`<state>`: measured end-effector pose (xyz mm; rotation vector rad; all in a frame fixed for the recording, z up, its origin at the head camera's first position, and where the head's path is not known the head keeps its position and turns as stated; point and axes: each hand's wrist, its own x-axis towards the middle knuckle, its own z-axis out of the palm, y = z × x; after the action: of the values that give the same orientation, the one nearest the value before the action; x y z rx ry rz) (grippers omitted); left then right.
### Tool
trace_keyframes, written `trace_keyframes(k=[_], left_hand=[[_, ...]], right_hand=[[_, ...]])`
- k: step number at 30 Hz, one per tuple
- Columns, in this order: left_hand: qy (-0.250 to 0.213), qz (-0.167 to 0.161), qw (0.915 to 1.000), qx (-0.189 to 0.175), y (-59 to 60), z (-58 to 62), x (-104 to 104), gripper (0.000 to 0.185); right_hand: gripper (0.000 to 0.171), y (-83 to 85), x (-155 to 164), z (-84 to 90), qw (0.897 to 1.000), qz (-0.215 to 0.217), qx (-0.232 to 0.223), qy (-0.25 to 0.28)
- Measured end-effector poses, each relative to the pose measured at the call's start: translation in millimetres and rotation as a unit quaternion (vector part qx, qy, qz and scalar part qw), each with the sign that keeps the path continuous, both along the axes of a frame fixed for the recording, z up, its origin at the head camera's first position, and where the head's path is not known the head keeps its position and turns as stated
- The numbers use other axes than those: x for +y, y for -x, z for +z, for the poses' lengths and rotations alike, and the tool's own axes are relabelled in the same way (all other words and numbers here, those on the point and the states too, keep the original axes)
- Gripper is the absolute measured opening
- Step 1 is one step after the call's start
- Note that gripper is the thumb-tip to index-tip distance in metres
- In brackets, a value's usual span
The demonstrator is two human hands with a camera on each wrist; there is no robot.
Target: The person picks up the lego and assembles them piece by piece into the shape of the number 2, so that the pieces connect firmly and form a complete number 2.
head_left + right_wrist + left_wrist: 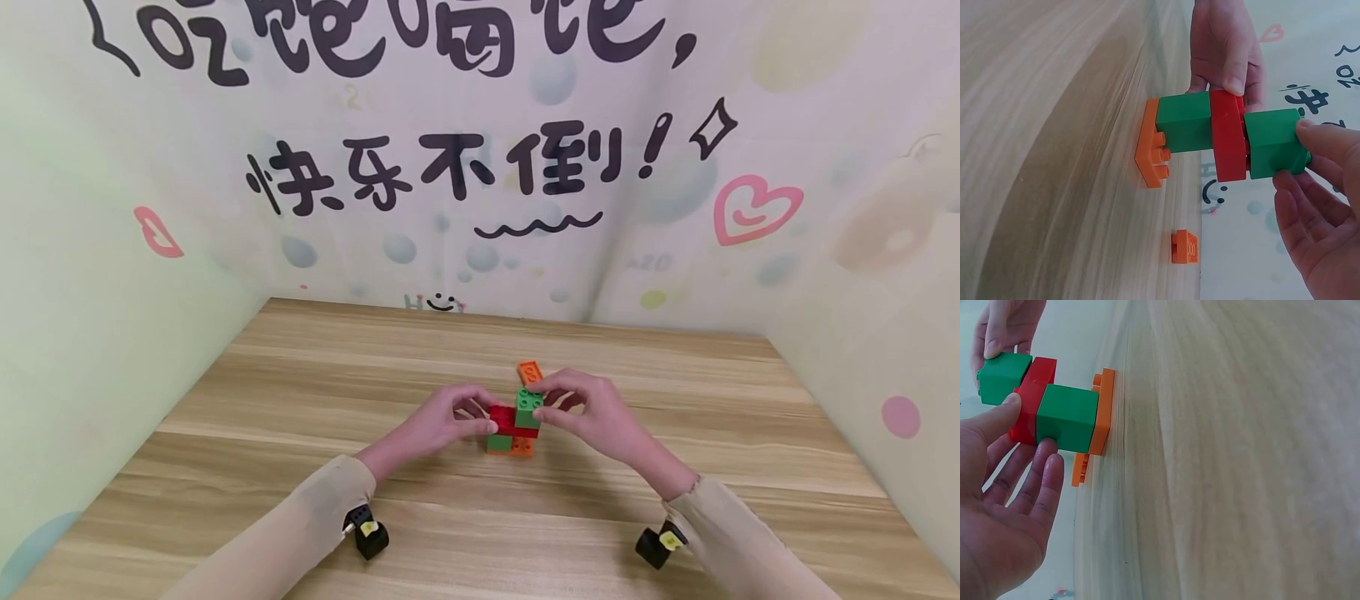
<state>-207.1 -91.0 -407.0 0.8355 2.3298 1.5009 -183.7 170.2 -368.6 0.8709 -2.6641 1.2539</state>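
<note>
A small stack of toy building bricks stands on the table. Its base is a flat orange brick point(1149, 147), which carries a green brick point(1067, 417) on one half. A flat red brick point(1229, 137) lies over that green brick and juts out to the right. My left hand point(448, 418) pinches the red brick between thumb and fingers. A second green brick point(528, 416), held by thumb and fingertips of my right hand point(596, 412), is at the red brick's right end. In the right wrist view, red studs show in a narrow gap under it.
Behind the stack lies a loose orange brick point(529, 371), studs up, near the right fingertips. The wooden table point(330, 358) meets a printed cloth backdrop point(360, 250) at the back.
</note>
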Motion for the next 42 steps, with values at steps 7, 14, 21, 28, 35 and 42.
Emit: trace_keyframes(k=[7,14,21,28,35,42], left_hand=[[0.002,0.002,1.0,-0.002,-0.4,0.7,0.1,0.026],[-0.003,0.002,1.0,-0.005,0.7,0.2,0.6,0.026],[-0.004,0.006,1.0,-0.002,-0.4,-0.6,0.4,0.025],[-0.003,0.012,0.9999,0.002,-0.1,-2.3,1.1,0.025],[-0.007,0.009,0.9999,0.007,-0.3,-4.2,1.0,0.025],[-0.007,0.011,0.9999,0.01,-0.3,-4.2,1.4,0.025]], right_hand=[[0.03,2.4,0.7,0.8,1.0,-0.001,-0.017,-0.002],[0.029,2.7,1.0,1.9,1.0,-0.006,-0.023,0.001],[0.029,0.8,1.7,2.5,0.999,-0.013,-0.033,-0.007],[0.029,1.3,2.4,-0.8,1.0,-0.016,-0.026,0.002],[0.029,1.0,3.7,-1.8,1.0,-0.016,-0.013,0.005],[0.029,0.5,2.4,-0.5,1.0,-0.01,-0.01,0.004]])
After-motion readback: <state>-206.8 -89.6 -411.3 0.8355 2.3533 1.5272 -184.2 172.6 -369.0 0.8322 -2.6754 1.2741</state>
